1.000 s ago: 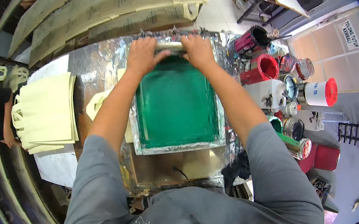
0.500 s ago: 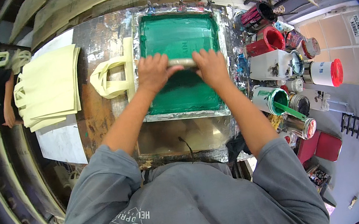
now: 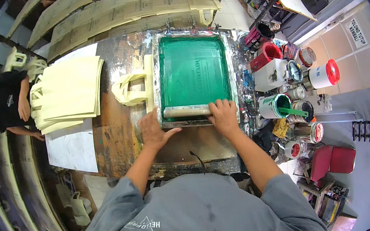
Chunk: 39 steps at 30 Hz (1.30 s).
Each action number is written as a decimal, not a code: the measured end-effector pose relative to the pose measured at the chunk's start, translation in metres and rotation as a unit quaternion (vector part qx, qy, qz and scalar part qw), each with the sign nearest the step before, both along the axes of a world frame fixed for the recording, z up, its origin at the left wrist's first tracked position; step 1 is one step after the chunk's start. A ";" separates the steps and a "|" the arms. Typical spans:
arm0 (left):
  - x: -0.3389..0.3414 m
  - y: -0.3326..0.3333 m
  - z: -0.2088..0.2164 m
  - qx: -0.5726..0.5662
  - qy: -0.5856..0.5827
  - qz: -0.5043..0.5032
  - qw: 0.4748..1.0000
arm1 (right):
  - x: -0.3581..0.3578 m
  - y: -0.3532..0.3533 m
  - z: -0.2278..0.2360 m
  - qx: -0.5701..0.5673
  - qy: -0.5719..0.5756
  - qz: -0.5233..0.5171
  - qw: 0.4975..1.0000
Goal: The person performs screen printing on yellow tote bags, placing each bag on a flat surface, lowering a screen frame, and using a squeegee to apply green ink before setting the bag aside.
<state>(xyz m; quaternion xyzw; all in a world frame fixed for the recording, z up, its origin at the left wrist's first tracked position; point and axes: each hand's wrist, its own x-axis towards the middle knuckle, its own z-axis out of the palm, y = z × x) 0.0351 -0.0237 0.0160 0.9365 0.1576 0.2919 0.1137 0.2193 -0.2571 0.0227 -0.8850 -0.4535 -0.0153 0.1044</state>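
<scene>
A screen-printing frame (image 3: 231, 70) lies on the table before me, its mesh (image 3: 193, 68) coated with green ink. Along its near edge rests a long squeegee (image 3: 184, 111). My right hand (image 3: 223, 117) grips the squeegee's right end, fingers over the top. My left hand (image 3: 152, 131) is off the squeegee, at the frame's near left corner, thumb stretched out and fingers apart. From under the frame's left side a pale yellow tote bag (image 3: 148, 80) sticks out with its handle loop. Most of that bag is hidden.
To the left a stack of pale yellow tote bags (image 3: 69, 92) lies on white paper (image 3: 74, 150); a person (image 3: 9, 97) stands beyond it. Ink pots crowd the right side, including a green-ink pot (image 3: 276, 105) with a green spatula (image 3: 295, 112). Racks of bags (image 3: 135, 10) stand behind.
The squeegee has come from mid-screen to the frame's near edge. My left hand has let go of it, while my right hand still holds it. Lettering shows more plainly in the mesh.
</scene>
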 end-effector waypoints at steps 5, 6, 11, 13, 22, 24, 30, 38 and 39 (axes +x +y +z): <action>-0.033 0.034 -0.057 -0.043 0.140 -0.005 0.989 | -0.005 0.009 0.015 -0.023 -0.013 -0.017 1.000; -0.036 0.034 -0.060 -0.042 0.118 0.003 0.992 | -0.006 0.010 0.023 -0.038 0.001 -0.021 0.999; -0.027 0.023 -0.017 -0.207 -0.022 0.002 0.978 | -0.007 0.011 0.092 0.005 -0.027 -0.034 0.999; -0.002 0.021 0.043 -0.263 -0.092 -0.003 0.960 | 0.012 0.017 0.127 0.027 -0.073 -0.046 0.996; 0.039 0.036 -0.023 -0.218 0.027 0.255 0.942 | 0.124 0.099 0.249 0.169 -0.183 -0.039 0.968; 0.031 0.018 -0.051 -0.172 0.133 0.322 0.921 | 0.135 0.104 0.257 0.171 -0.166 -0.044 0.970; 0.023 0.039 -0.090 -0.266 0.046 0.302 0.914 | 0.139 0.110 0.266 0.177 -0.156 -0.040 0.971; 0.032 0.074 -0.040 -0.162 -0.041 0.180 0.969 | 0.128 0.104 0.260 0.164 -0.125 -0.063 0.976; 0.047 0.072 -0.005 -0.224 -0.063 0.131 0.964 | 0.129 0.101 0.262 0.158 -0.127 -0.065 0.977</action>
